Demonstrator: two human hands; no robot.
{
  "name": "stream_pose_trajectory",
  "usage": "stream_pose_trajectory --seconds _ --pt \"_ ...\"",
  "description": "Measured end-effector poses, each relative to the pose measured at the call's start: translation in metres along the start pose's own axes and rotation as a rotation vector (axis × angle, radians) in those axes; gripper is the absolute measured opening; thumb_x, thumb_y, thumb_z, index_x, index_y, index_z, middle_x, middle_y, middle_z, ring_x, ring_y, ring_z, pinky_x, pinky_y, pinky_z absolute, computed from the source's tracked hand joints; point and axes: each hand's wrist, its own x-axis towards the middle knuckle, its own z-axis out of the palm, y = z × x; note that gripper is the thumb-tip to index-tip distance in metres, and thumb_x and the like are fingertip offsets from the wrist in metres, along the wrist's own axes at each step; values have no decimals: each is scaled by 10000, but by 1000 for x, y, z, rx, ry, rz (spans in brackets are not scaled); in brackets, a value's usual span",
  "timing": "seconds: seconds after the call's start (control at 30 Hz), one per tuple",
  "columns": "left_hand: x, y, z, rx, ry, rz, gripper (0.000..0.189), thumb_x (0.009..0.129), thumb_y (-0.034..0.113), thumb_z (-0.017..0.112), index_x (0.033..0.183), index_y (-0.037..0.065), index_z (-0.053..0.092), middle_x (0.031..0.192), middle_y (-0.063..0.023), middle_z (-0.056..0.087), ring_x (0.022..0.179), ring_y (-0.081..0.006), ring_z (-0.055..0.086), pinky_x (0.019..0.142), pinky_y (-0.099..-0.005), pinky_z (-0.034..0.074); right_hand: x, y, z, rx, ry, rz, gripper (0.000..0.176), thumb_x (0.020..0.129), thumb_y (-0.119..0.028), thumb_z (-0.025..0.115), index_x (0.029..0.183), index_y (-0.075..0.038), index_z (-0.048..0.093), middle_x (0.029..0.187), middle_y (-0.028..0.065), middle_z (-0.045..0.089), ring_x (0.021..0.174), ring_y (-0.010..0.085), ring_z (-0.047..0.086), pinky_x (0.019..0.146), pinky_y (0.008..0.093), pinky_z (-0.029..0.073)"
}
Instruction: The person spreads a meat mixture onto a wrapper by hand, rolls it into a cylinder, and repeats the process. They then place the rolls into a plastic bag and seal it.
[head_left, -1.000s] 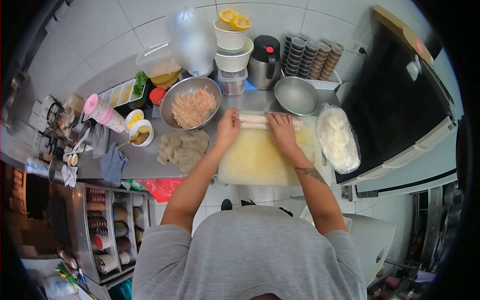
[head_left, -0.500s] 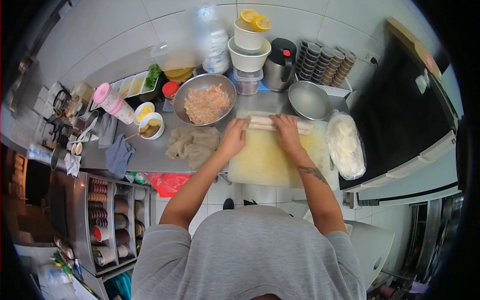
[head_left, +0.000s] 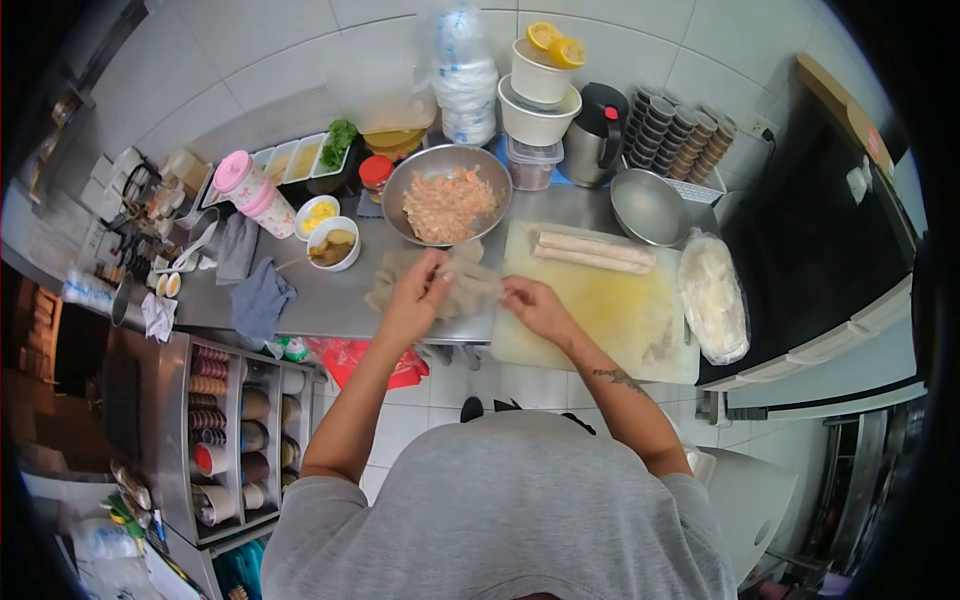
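My left hand (head_left: 418, 300) is closed at the fingertips on a beige cloth (head_left: 466, 292), over the counter below the steel bowl. My right hand (head_left: 538, 308) pinches what looks like the cloth's right end, above the board's left edge; motion blurs that part. Two long pale rolls (head_left: 592, 252) lie side by side along the upper part of the white cutting board (head_left: 600, 340), which has yellow stains. Neither hand touches them. A steel bowl (head_left: 447, 196) of pinkish minced filling (head_left: 450, 205) stands just beyond my hands.
An empty-looking steel bowl (head_left: 650, 207) stands past the board's upper right. A bagged white mass (head_left: 712, 300) lies at its right edge. Left are a white bowl with a brownish food (head_left: 335, 248), a blue cloth (head_left: 262, 300) and a pink tumbler (head_left: 255, 195). A kettle (head_left: 594, 140) stands behind.
Both hands have left the rolls and moved left to the beige cloth, which is now partly lifted and stretched between them. The rolls stay on the board. The view has shifted somewhat.
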Motion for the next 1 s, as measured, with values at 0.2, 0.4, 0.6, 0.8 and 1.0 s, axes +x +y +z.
stream_pose_trajectory --seconds 0.2,0.4,0.6,0.8,1.0 --pt "-13 12 41 430 52 374 309 975 267 500 1180 45 565 1170 -142 544 1126 -285 511 962 -384 397 8 37 47 766 -49 -280 379 1009 -246 410 1361 -110 439 1371 60 480 1238 201 477 1016 306 406" --pt "-2 3 96 177 271 373 346 931 210 552 1201 -6 546 1428 -281 303 1283 -400 372 1063 -413 327 -29 -9 62 1428 39 -235 443 1022 -317 358 1432 -149 343 1444 52 395 1327 205 393 1097 357 345" --pt "30 -15 71 150 -34 555 282 839 137 612 1094 19 590 1096 -199 609 1051 -326 580 937 -373 433 -51 -30 70 1135 186 -57 430 976 -335 523 1332 -99 478 1301 28 535 1177 142 519 980 328 440" --pt "20 36 73 265 -13 725 305 737 156 667 1009 27 615 970 -137 610 898 -293 607 788 -329 492 -90 -49 28 587 177 -14 428 953 -330 590 1245 -18 565 1151 35 610 1009 99 575 859 263 466" --pt "-10 63 141 -782 -193 26 262 961 181 481 1170 40 553 1105 -63 621 1017 -183 606 862 -320 498 -113 -68 3 1018 529 -35 491 931 -410 588 1208 -5 574 1099 99 635 951 155 617 830 299 487"
